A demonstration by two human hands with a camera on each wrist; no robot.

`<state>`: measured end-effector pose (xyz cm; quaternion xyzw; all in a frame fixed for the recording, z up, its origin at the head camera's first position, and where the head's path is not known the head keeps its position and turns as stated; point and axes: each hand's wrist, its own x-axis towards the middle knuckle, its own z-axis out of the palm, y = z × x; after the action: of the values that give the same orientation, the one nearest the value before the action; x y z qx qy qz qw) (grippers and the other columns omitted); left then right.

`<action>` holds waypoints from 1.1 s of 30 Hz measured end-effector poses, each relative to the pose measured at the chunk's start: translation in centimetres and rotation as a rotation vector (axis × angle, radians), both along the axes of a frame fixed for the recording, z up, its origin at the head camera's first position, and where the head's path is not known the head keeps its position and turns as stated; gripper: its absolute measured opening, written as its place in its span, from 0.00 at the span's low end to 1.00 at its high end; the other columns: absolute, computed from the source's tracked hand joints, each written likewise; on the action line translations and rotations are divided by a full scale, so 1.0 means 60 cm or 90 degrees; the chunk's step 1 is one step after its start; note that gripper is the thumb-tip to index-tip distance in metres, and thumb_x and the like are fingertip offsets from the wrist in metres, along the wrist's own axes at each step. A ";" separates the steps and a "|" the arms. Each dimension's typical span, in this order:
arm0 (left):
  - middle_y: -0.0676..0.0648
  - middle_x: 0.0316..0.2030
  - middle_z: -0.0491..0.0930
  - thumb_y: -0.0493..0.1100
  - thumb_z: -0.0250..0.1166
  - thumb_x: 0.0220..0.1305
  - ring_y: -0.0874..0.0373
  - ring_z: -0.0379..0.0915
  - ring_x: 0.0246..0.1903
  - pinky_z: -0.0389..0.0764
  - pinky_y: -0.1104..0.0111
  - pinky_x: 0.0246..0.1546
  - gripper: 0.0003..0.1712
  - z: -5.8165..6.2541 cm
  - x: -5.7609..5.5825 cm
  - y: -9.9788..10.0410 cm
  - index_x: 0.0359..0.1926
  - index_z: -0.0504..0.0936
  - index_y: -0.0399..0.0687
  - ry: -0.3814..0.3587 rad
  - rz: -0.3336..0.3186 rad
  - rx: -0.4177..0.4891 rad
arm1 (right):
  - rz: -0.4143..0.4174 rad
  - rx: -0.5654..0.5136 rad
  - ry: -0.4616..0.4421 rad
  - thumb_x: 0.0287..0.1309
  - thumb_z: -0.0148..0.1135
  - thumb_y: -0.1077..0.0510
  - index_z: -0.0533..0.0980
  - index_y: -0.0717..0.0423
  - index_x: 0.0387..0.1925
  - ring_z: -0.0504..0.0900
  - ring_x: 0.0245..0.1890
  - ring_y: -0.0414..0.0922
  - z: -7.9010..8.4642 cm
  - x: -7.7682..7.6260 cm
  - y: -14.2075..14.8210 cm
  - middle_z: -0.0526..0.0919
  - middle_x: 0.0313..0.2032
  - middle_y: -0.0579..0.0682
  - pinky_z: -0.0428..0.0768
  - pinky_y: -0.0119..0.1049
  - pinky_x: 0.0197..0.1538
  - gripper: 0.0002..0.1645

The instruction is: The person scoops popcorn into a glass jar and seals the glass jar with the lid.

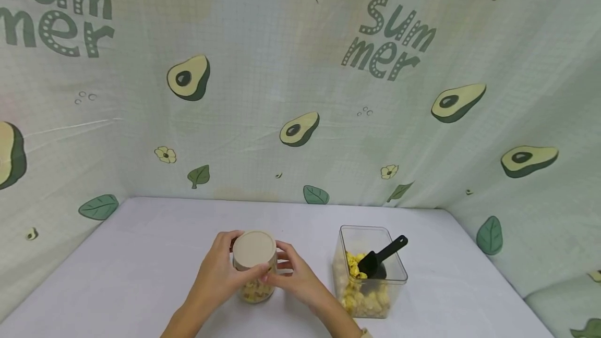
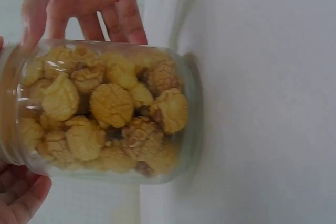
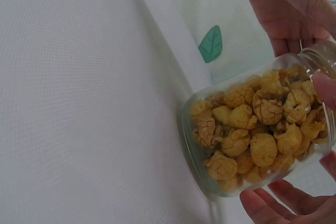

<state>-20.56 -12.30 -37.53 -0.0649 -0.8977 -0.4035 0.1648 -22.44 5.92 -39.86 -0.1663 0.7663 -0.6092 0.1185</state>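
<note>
A clear glass jar (image 2: 110,114) of caramel-coloured popcorn stands upright on the white table, capped by a pale beige lid (image 1: 254,249). My left hand (image 1: 224,270) holds it around the top from the left, thumb across the front just below the lid. From the right, my right hand (image 1: 300,278) grips the upper part of the jar, its thumb close to the left thumb. Popcorn fills most of the jar in both wrist views. The far fingertips of the left hand are partly hidden behind the jar in the head view.
Right of the jar stands a clear square container (image 1: 396,280) partly filled with yellow popcorn (image 1: 368,304). A black scoop (image 1: 393,246) leans in it, handle over the rim. A pale curtain with avocado prints (image 1: 244,67) hangs behind and beside the white table (image 1: 155,254).
</note>
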 end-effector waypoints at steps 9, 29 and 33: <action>0.47 0.47 0.71 0.60 0.76 0.37 0.52 0.71 0.48 0.76 0.54 0.46 0.46 0.009 0.004 0.001 0.54 0.68 0.42 -0.001 -0.010 -0.006 | 0.001 -0.003 0.005 0.50 0.68 0.52 0.61 0.44 0.65 0.70 0.52 0.47 0.002 0.000 0.000 0.70 0.55 0.54 0.73 0.45 0.52 0.41; 0.46 0.45 0.72 0.58 0.75 0.39 0.54 0.65 0.46 0.75 0.57 0.43 0.44 -0.005 -0.007 -0.008 0.54 0.69 0.39 0.043 -0.059 -0.022 | 0.003 0.003 0.007 0.49 0.69 0.49 0.61 0.42 0.65 0.70 0.51 0.47 -0.004 -0.002 0.000 0.70 0.55 0.52 0.73 0.44 0.52 0.42; 0.47 0.47 0.72 0.58 0.75 0.41 0.54 0.64 0.48 0.74 0.56 0.44 0.44 -0.007 -0.010 -0.014 0.56 0.69 0.41 0.028 -0.085 -0.006 | 0.002 0.005 0.007 0.49 0.69 0.48 0.61 0.42 0.65 0.70 0.51 0.47 -0.004 -0.002 -0.001 0.70 0.54 0.52 0.73 0.44 0.52 0.42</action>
<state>-21.14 -13.11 -37.97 -0.1345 -0.8895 -0.4077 0.1568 -22.58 5.89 -40.11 -0.1707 0.7692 -0.6048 0.1158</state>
